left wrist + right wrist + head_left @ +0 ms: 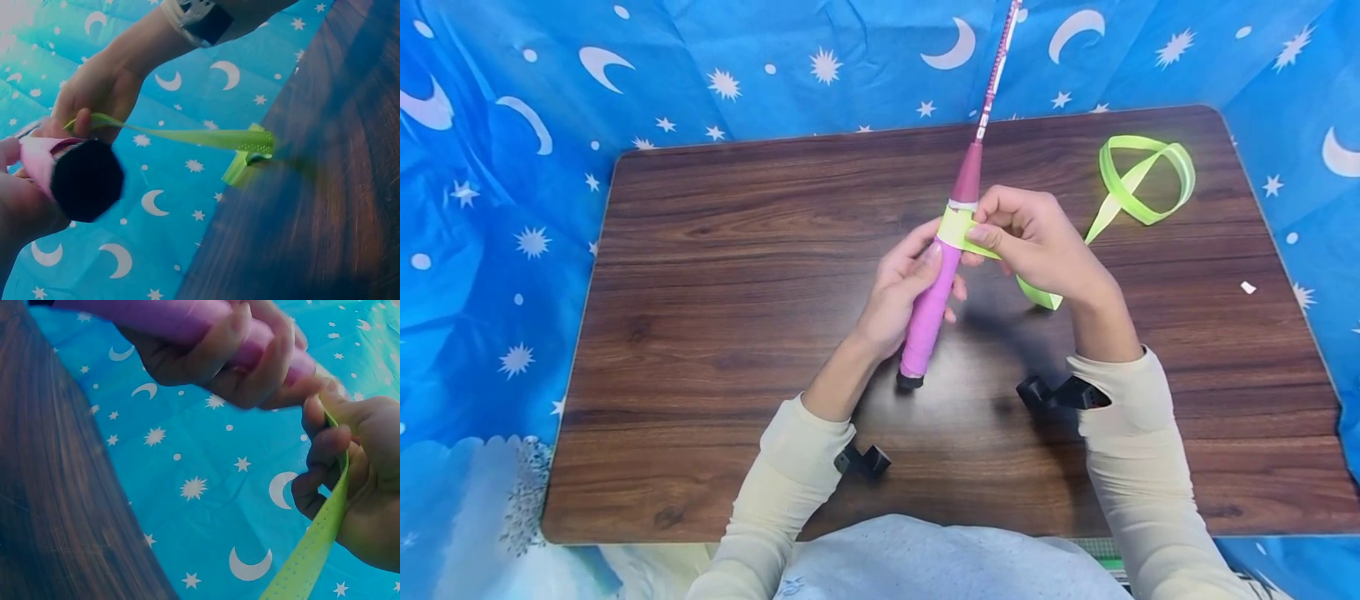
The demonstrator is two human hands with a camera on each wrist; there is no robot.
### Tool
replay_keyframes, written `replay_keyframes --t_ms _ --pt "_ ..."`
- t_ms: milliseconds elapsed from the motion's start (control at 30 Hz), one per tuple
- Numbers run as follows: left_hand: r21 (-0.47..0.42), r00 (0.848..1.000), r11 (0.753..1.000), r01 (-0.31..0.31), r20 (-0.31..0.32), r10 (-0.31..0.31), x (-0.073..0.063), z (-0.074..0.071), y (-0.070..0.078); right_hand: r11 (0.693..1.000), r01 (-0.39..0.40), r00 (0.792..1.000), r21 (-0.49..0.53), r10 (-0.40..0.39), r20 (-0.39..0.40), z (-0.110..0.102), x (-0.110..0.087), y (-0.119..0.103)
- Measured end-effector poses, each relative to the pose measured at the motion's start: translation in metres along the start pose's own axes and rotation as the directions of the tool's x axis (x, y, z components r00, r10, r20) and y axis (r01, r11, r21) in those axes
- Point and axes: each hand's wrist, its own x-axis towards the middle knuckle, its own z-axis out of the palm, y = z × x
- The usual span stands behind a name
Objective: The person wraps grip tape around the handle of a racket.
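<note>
A badminton racket (931, 312) with a pink-wrapped handle and a black butt cap is held up at a slant over the table. My left hand (898, 292) grips the handle near its upper end, fingers curled round it in the right wrist view. Just below the dark pink cone, a band of yellow-green grip tape (955, 227) circles the handle. My right hand (1030, 237) pinches this tape between thumb and fingers, close beside the handle. From there the perforated tape (319, 540) hangs down, and its loose end (1183, 179) lies looped on the table.
The dark wood table (700, 333) stands against a blue cloth (827, 100) with moons and stars. A small white scrap (1247, 287) lies at the right. Black wrist cameras (1063, 393) stick out from both sleeves. The racket's shaft (988, 92) reaches past the table's far edge.
</note>
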Motion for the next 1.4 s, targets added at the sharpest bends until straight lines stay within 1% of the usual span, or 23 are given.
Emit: replay_keyframes --t_ms 67,133,233,333,400,500,600,667,833,933,1033,1133,1267,1400 --pt "0.026 0.999 0.999 0.034 -0.029 -0.033 0.001 -0.001 0.001 0.999 -0.001 1.0 -0.039 0.0 -0.008 0.001 0.0 0.0" --pt "0.041 0.998 0.998 0.041 -0.058 -0.039 0.002 -0.001 0.001 0.998 -0.002 1.0 -0.065 0.002 -0.008 0.002 0.0 0.0" --pt "0.076 0.994 0.997 0.001 -0.106 0.007 0.002 0.002 -0.001 0.996 -0.004 1.0 -0.092 0.002 -0.012 0.005 0.0 0.001" --pt "0.143 0.986 0.988 -0.055 -0.146 0.076 0.003 0.003 -0.004 0.994 -0.006 1.0 -0.109 0.004 -0.017 0.007 0.001 0.0" --pt "0.164 0.981 0.983 -0.088 -0.156 0.114 0.003 0.003 -0.006 0.993 -0.004 1.0 -0.119 0.002 -0.02 0.008 0.001 0.001" --pt "0.176 0.975 0.976 -0.131 -0.155 0.159 0.004 0.002 -0.006 0.991 0.005 1.0 -0.134 -0.007 -0.018 0.009 0.001 0.0" --pt "0.165 0.972 0.975 -0.152 -0.152 0.177 0.005 0.003 -0.005 0.99 0.01 1.0 -0.142 -0.013 -0.022 0.009 0.001 -0.001" --pt "0.141 0.973 0.978 -0.156 -0.15 0.176 0.004 0.004 -0.005 0.992 0.01 1.0 -0.125 -0.013 -0.022 0.009 0.001 -0.001" --pt "0.011 0.973 0.989 -0.146 -0.18 0.146 0.004 0.004 -0.006 0.997 -0.008 1.0 -0.074 0.007 -0.015 0.012 0.001 -0.002" --pt "-0.032 0.97 0.989 -0.146 -0.202 0.137 0.003 0.004 -0.007 0.998 -0.049 0.999 -0.032 0.048 -0.014 0.013 -0.001 -0.005" --pt "-0.044 0.969 0.988 -0.149 -0.208 0.137 0.004 0.005 -0.007 0.996 -0.089 0.996 0.022 0.089 -0.018 0.013 -0.004 -0.008" --pt "-0.045 0.966 0.987 -0.157 -0.216 0.144 0.005 0.006 -0.008 0.991 -0.111 0.993 0.078 0.113 -0.018 0.013 -0.006 -0.012" --pt "-0.039 0.96 0.986 -0.163 -0.238 0.149 0.007 0.006 -0.009 0.986 -0.108 0.994 0.131 0.111 -0.016 0.014 -0.009 -0.017" --pt "-0.038 0.954 0.984 -0.175 -0.254 0.16 0.007 0.008 -0.008 0.984 -0.089 0.995 0.152 0.094 -0.025 0.013 -0.011 -0.017"
